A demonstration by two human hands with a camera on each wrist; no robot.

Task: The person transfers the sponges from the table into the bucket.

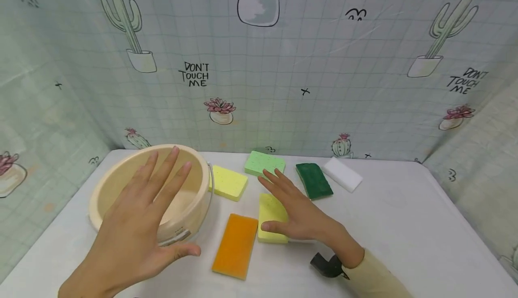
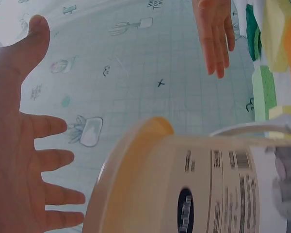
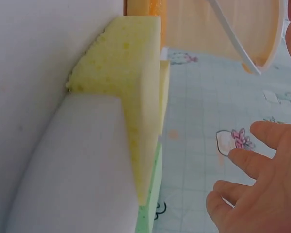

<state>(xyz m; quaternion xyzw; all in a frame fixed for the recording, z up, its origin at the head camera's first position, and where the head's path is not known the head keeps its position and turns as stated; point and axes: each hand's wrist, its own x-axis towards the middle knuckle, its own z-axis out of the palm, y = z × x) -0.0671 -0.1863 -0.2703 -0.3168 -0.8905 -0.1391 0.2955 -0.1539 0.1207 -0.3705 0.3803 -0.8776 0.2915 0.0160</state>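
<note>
My left hand [image 1: 133,217], fingers spread and holding nothing, is over the near side of a cream bucket [image 1: 97,190]. In the left wrist view the bucket's printed label [image 2: 228,189] shows below the fingers. My right hand [image 1: 299,215] hovers with straight, parted fingers above a yellow sponge [image 1: 270,217], partly covering it. An orange sponge [image 1: 236,246] lies between the two hands. A rounded white object [image 3: 82,160] sits against the yellow sponge in the right wrist view; in the head view my right hand mostly hides it.
Behind lie another yellow sponge [image 1: 228,182] beside the bucket, a light green sponge [image 1: 259,162], a dark green scouring pad [image 1: 314,181] and a white block [image 1: 343,174]. A black device [image 1: 325,265] is at my right wrist. A patterned curtain [image 1: 275,73] stands behind the white table [image 1: 404,226].
</note>
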